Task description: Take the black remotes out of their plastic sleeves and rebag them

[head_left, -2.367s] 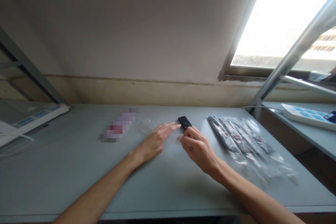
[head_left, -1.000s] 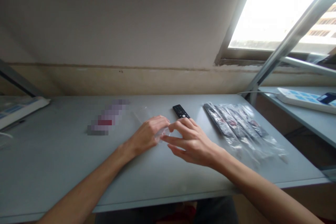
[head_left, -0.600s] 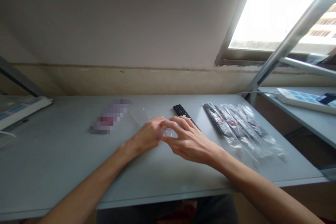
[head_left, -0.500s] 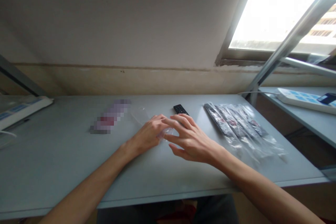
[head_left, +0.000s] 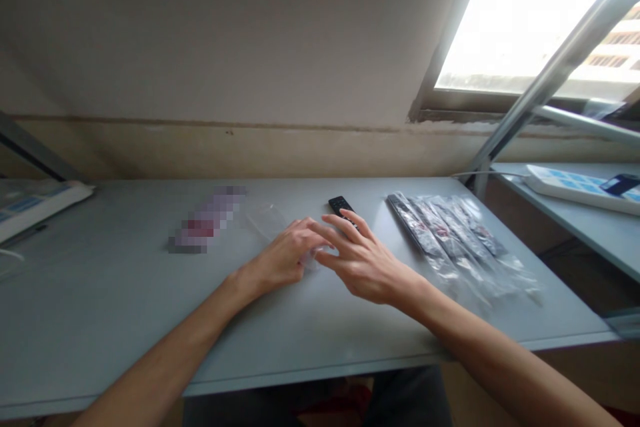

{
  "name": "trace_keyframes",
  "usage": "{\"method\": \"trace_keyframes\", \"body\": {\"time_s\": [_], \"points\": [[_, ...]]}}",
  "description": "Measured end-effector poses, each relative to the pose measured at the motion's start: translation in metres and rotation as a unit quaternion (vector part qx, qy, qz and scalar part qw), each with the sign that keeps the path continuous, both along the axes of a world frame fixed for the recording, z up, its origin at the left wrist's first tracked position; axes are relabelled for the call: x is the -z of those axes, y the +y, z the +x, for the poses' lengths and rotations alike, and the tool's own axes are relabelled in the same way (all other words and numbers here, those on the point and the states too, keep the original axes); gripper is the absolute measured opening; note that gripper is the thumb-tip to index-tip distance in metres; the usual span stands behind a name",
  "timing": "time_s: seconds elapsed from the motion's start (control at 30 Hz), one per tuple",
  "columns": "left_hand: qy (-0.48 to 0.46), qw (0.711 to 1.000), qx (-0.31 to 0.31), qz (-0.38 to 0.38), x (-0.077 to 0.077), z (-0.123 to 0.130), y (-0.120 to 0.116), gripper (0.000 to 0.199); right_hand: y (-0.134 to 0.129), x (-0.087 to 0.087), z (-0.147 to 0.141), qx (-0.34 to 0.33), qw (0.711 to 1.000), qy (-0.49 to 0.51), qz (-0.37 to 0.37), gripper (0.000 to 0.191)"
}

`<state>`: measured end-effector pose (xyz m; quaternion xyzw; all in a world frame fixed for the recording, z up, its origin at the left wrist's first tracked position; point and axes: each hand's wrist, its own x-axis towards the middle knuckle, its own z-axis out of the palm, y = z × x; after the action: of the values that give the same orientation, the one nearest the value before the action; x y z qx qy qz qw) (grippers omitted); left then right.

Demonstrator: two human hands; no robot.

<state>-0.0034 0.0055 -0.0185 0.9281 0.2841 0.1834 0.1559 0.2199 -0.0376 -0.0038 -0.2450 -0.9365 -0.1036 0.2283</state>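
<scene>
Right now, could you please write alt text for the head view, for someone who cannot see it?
A left hand is at some clear plastic on a grey desk, with the right hand spread close by, partly hiding a black remote. Bagged remotes lie to the right, a pixelated item to the left.

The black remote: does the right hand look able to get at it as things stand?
Probably yes: the right hand, fingers spread, overlaps the near part of the black remote in this view, and nothing seems to block its far end.
</scene>
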Motion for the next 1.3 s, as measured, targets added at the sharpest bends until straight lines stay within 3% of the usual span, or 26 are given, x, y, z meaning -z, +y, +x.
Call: {"method": "trace_keyframes", "body": {"time_s": [0.2,0.47,0.57,0.7,0.87,1.13,1.3], "points": [[-0.002,0.999,-0.025,0.02,0.005,-0.004,0.004,0.057,-0.001,0.006,-0.006,0.029,0.999,0.016,0.037,0.032],[-0.009,0.998,-0.039,0.038,0.003,-0.006,0.003,0.051,-0.005,-0.006,-0.008,0.1,0.992,0.074,0.032,0.029],[-0.024,0.997,-0.059,0.042,0.001,-0.002,0.001,0.038,-0.006,-0.008,-0.007,0.073,0.992,0.096,0.04,0.029],[-0.044,0.997,-0.053,0.045,-0.004,0.001,-0.001,0.026,-0.009,-0.005,-0.011,-0.016,0.993,0.111,0.045,0.032],[-0.041,0.997,-0.051,0.051,-0.006,0.001,-0.002,0.022,-0.009,0.001,-0.016,-0.064,0.996,0.065,0.015,0.034],[-0.028,0.998,-0.029,0.049,-0.004,0.004,-0.002,0.022,-0.009,0.002,-0.011,-0.001,0.996,-0.043,-0.072,0.045],[-0.018,0.999,-0.001,0.036,-0.003,0.012,-0.002,0.02,-0.013,-0.005,-0.012,0.018,0.991,-0.078,-0.105,0.042]]}}
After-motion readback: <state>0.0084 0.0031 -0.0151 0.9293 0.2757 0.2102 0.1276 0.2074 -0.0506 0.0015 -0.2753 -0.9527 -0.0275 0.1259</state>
